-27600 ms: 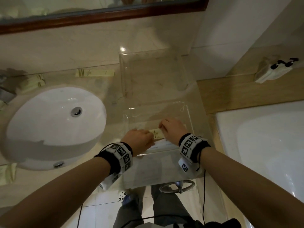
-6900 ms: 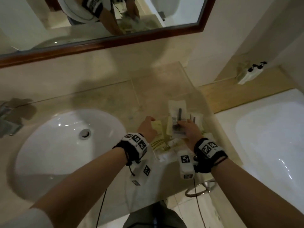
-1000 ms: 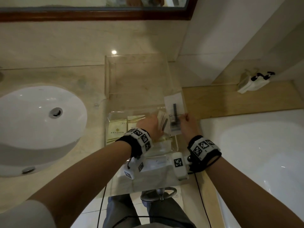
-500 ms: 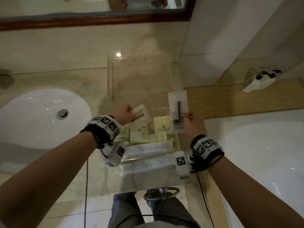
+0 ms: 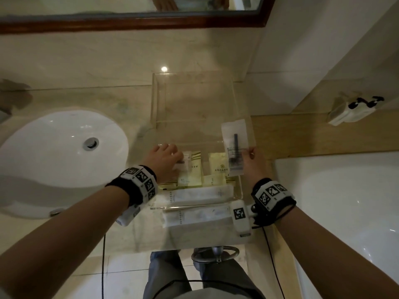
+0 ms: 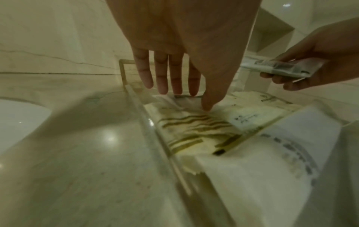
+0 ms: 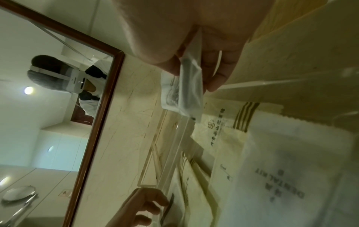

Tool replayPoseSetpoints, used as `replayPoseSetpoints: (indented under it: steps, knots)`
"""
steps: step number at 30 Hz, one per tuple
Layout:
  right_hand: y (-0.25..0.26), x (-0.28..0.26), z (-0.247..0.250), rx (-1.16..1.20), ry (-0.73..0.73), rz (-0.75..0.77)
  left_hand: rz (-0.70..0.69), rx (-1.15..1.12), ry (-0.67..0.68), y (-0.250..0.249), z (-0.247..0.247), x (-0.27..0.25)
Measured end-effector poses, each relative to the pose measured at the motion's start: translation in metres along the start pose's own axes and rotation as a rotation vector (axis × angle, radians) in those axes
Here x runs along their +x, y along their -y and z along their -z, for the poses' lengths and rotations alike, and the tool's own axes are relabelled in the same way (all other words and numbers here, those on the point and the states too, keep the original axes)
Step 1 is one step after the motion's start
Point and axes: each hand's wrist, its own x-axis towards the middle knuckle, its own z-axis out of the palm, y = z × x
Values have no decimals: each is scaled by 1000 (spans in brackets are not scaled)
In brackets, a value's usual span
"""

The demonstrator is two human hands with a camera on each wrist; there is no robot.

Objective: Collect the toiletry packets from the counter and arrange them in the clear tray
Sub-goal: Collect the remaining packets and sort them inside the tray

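The clear tray (image 5: pixel 237 190) sits on the counter and holds several yellow packets (image 5: pixel 191 171) side by side. Two long white dental-kit packets (image 5: pixel 200 195) lie along its near side. My left hand (image 5: pixel 170 157) reaches into the tray's far left corner with straight fingers. Its thumb and fingertips (image 6: pixel 207 106) press a small white packet (image 5: pixel 184 164) flat onto the yellow ones. My right hand (image 5: pixel 250 154) hovers over the tray's right wall and pinches a translucent packet (image 5: pixel 236 145) with a dark stick inside. That translucent packet (image 7: pixel 191 92) hangs clear of the tray.
A second clear tray (image 5: pixel 192 98) stands right behind the first, against the wall. The white sink (image 5: pixel 54 147) is to the left and the bathtub (image 5: pixel 345 201) to the right. A white device (image 5: pixel 354 108) lies on the wooden ledge (image 5: pixel 313 134).
My left hand has come down from above the tray with its small white packet and now presses it flat in the left corner. The right hand has hardly moved.
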Motion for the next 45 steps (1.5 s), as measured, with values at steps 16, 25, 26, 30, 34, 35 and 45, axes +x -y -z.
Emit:
replayPoseSetpoints:
  steps: [16,25,26,30,34,35,45]
  knots:
    - [21,-20,-36,-247,245,102,515,-1129,-8,-26,29,27]
    - [2,-27,-39,-699,277,198,616,-1090,106,-1,8,-1]
    - [2,-27,-42,-735,299,194,611,-1083,124,-1,7,-2]
    - [1,-29,-50,-780,327,247,567,-1127,106,-11,10,-1]
    - [-3,-28,-48,-734,287,283,571,-1118,41,-20,14,6]
    - [-4,-28,-47,-724,266,284,585,-1118,36,-21,14,7]
    - [-11,-22,-43,-631,278,280,613,-1038,108,-32,8,21]
